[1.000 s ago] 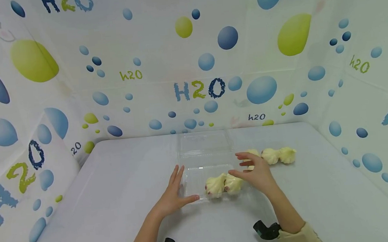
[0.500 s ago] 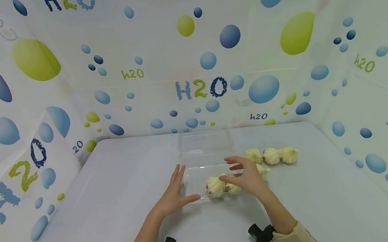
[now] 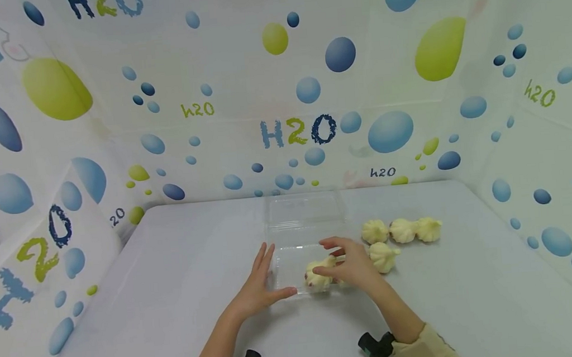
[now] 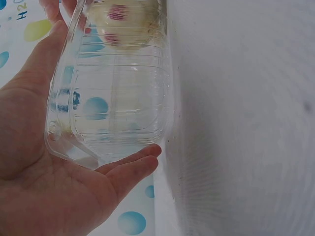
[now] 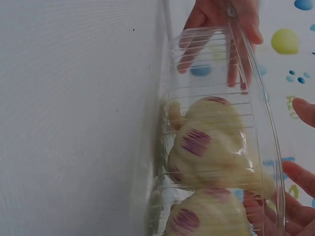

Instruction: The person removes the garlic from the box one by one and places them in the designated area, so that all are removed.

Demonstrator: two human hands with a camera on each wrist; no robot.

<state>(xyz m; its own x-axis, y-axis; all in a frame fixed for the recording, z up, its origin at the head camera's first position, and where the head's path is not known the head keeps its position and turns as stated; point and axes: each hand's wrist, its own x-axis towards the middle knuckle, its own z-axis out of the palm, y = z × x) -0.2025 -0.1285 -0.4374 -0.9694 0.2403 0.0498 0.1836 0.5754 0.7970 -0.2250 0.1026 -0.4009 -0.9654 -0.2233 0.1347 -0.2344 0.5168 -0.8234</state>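
Observation:
A clear plastic clamshell box (image 3: 288, 262) lies on the table with its lid (image 3: 303, 208) folded back. My left hand (image 3: 254, 290) touches the box's left end, thumb and fingers spread straight around its near corner. Inside the box, toward its right side, sits one garlic bulb (image 3: 314, 280) with purple patches. Through the wall in the right wrist view a second garlic bulb (image 5: 206, 221) shows beside it; in the head view the right hand mostly hides it. My right hand (image 3: 355, 265) hovers over these bulbs, thumb and fingers apart and slightly bent, gripping nothing.
Right of the box, one garlic bulb (image 3: 383, 257) lies close beside the right hand. Farther back are more, a left bulb (image 3: 374, 231), a middle bulb (image 3: 402, 230) and a right bulb (image 3: 428, 229). A patterned curtain (image 3: 233, 143) encloses the white table (image 3: 195, 247).
My right hand has moved left over the box, from the second bulb toward the first, uncovering the bulbs outside. The left hand and box have stayed put.

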